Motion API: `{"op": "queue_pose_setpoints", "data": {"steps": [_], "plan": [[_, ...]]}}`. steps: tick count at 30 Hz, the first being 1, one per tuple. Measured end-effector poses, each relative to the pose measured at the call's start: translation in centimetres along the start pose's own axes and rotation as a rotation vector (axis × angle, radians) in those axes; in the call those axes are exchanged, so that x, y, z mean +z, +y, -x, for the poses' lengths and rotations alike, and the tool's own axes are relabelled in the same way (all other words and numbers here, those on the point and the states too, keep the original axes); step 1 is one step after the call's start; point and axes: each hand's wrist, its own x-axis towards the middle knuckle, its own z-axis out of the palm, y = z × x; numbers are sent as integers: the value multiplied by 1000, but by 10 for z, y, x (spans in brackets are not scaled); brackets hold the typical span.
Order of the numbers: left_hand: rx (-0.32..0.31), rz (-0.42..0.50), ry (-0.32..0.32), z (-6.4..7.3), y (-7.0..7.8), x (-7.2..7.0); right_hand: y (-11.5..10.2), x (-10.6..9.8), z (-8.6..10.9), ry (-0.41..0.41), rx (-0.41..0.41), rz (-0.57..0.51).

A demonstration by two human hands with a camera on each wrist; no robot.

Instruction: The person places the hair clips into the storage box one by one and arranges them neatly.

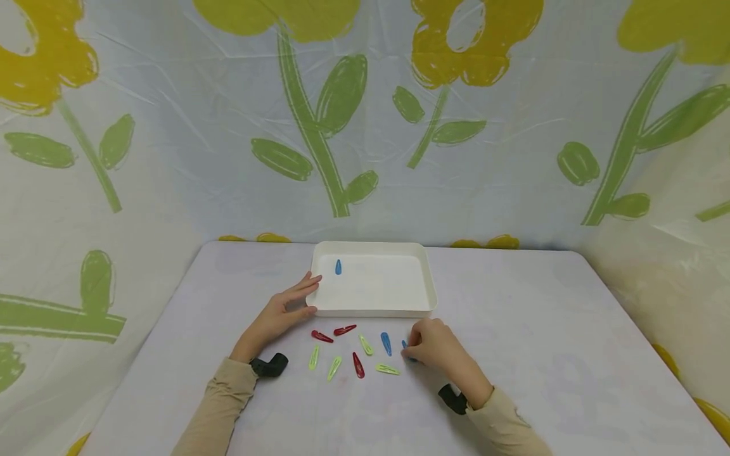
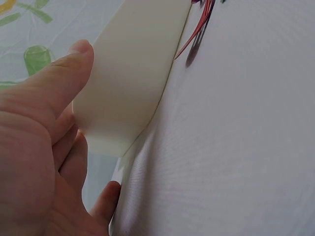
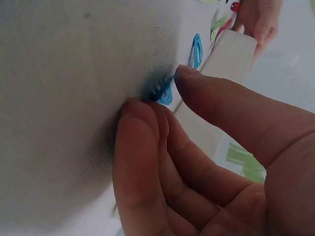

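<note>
My right hand (image 1: 436, 345) is at the table, thumb and fingertips around a blue snap hair clip (image 3: 164, 93); the fingers partly hide it. Another blue hair clip (image 1: 386, 343) lies just to its left. My left hand (image 1: 283, 313) rests at the left side of a white tray (image 1: 371, 313), its fingers fairly straight over the rim and its thumb by the front corner. Inside the tray, towards the back left, lies one blue hair clip (image 1: 338, 266).
In front of the tray lie red hair clips (image 1: 358, 365) and several yellow-green hair clips (image 1: 334, 368), spread between the two hands. A pale cloth covers the table (image 1: 542, 329). Behind it hangs a flower-printed sheet (image 1: 228, 202).
</note>
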Motion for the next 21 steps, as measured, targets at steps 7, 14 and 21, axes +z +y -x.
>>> {"op": "queue_pose_setpoints", "data": {"steps": [7,14,21], "plan": [[33,-31,6,1,-6,1,-3,2,1,8,11,30],[11,-17,-5,0,0,-1,-7,0,4,16,13,46],[10,-31,-2,-3,-13,0,-11,2,7,31,16,90]]}}
